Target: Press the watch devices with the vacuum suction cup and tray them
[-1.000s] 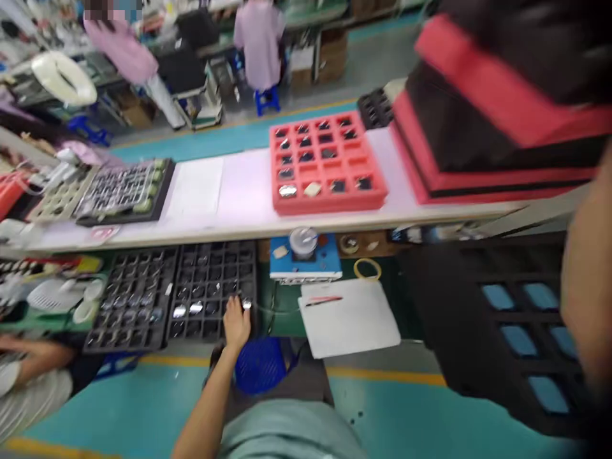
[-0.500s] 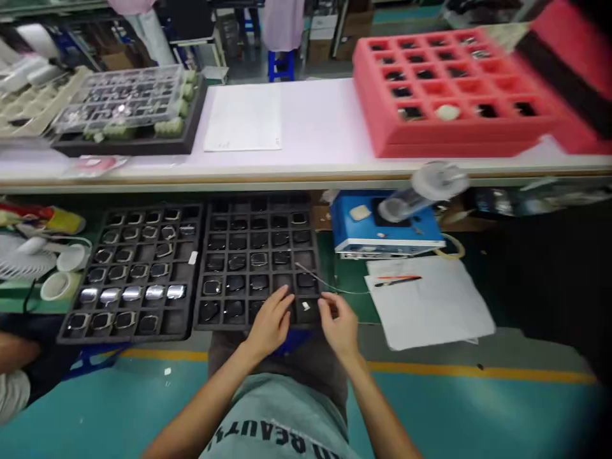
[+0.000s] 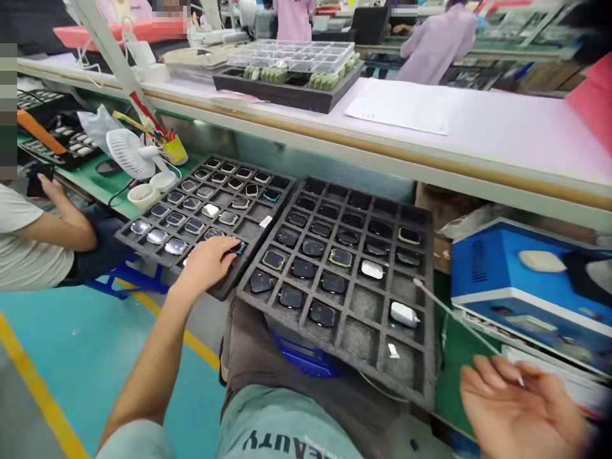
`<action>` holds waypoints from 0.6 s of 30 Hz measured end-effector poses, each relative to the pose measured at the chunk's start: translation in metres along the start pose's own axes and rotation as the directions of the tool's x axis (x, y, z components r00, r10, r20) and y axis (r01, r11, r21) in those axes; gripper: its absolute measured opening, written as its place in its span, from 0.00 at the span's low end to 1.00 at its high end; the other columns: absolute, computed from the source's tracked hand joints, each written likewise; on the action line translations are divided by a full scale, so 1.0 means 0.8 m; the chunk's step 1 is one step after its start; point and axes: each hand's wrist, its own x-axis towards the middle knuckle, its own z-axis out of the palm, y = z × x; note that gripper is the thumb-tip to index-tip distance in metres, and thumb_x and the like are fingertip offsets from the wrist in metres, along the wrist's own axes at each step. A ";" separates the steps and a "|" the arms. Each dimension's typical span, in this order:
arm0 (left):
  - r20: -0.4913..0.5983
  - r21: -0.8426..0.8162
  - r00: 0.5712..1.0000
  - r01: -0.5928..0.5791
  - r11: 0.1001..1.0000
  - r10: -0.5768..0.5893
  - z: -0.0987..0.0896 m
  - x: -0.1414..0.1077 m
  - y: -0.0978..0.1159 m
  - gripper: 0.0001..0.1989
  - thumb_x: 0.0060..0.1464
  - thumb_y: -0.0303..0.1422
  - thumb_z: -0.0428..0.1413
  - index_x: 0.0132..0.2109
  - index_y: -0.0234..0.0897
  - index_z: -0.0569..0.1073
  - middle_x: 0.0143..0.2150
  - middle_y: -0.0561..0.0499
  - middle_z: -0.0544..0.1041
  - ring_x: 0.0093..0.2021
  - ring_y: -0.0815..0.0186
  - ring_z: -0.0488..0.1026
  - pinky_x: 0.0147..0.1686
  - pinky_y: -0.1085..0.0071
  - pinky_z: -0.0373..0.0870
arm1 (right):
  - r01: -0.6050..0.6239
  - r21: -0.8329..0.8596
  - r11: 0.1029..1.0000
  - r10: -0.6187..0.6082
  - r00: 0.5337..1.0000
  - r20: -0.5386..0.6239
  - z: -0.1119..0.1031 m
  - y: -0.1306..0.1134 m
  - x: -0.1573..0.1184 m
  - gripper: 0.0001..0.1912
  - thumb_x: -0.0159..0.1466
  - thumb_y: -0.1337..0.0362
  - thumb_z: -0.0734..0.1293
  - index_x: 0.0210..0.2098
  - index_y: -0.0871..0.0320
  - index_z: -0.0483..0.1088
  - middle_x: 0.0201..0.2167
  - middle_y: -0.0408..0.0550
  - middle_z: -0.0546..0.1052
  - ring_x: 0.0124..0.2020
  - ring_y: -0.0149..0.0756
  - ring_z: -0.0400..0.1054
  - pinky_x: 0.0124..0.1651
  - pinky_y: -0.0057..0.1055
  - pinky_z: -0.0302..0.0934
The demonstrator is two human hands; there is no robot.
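Observation:
My left hand (image 3: 208,266) reaches over the left dark foam tray (image 3: 251,252). Its thumb and fingers close on a smartwatch body (image 3: 238,247) with a bluish edge, in a front compartment. Rows of other watch bodies fill much of that tray. Beside it, the right foam tray (image 3: 361,331) holds several dark watch bodies and a whitish one (image 3: 404,314). My right hand (image 3: 521,408), palm up and slightly blurred, is right of this tray with curled fingers; a tiny white bit shows between them. A thin white cable (image 3: 454,313) runs from the tray towards that hand.
A blue box-shaped device (image 3: 507,261) stands right of the trays. A white fan (image 3: 131,153) and a pen cup (image 3: 176,150) are at the left. Above runs a shelf (image 3: 502,137) with papers (image 3: 396,105). A co-worker's arm (image 3: 71,220) is at far left.
The view has swung to the left. My left hand has moved from the right tray to a watch body in the left tray. My right hand has moved off the tray to the right.

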 end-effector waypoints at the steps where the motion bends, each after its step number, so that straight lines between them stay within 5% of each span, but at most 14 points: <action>1: 0.054 -0.006 0.999 -0.002 1.000 0.002 -0.004 0.010 -0.005 0.20 0.61 0.36 0.56 0.51 0.22 0.77 0.50 0.45 0.79 0.59 0.54 0.74 0.65 0.50 0.58 | 0.018 0.029 0.999 -0.019 0.999 0.026 0.010 -0.004 -0.005 0.08 0.57 0.56 0.73 0.28 0.52 0.73 0.26 0.42 0.57 0.22 0.30 0.51 0.18 0.27 0.46; 5: 0.131 -0.024 0.991 -0.028 0.999 0.031 -0.023 0.031 -0.004 0.23 0.60 0.38 0.54 0.51 0.18 0.76 0.50 0.46 0.79 0.60 0.54 0.72 0.65 0.46 0.55 | 0.007 0.035 0.999 -0.013 0.983 0.185 0.048 -0.005 -0.021 0.11 0.52 0.56 0.77 0.29 0.53 0.75 0.27 0.42 0.60 0.24 0.29 0.54 0.21 0.26 0.50; 9: -0.067 -0.111 0.991 0.105 0.988 -0.113 -0.024 0.023 0.025 0.17 0.62 0.34 0.56 0.48 0.21 0.79 0.43 0.45 0.81 0.49 0.55 0.78 0.59 0.47 0.66 | 0.053 0.009 0.999 -0.053 0.940 0.336 0.080 0.017 -0.023 0.13 0.51 0.59 0.79 0.35 0.52 0.77 0.27 0.43 0.69 0.27 0.30 0.62 0.25 0.26 0.58; 13: -0.092 -0.396 0.991 0.058 0.916 -0.102 0.031 0.013 0.111 0.28 0.69 0.43 0.43 0.57 0.21 0.73 0.46 0.46 0.80 0.41 0.64 0.78 0.41 0.69 0.75 | 0.144 0.004 0.990 -0.137 0.933 0.334 0.104 0.040 -0.023 0.12 0.55 0.59 0.78 0.37 0.55 0.78 0.32 0.45 0.75 0.32 0.32 0.70 0.29 0.27 0.66; 18: 0.097 -0.831 0.988 0.147 0.537 -0.120 0.126 0.009 0.240 0.27 0.58 0.44 0.58 0.56 0.26 0.75 0.44 0.40 0.83 0.38 0.61 0.80 0.32 0.71 0.78 | 0.318 0.060 0.946 -0.322 0.909 0.266 0.112 0.050 -0.015 0.11 0.64 0.55 0.73 0.39 0.57 0.75 0.41 0.49 0.78 0.41 0.37 0.76 0.40 0.34 0.74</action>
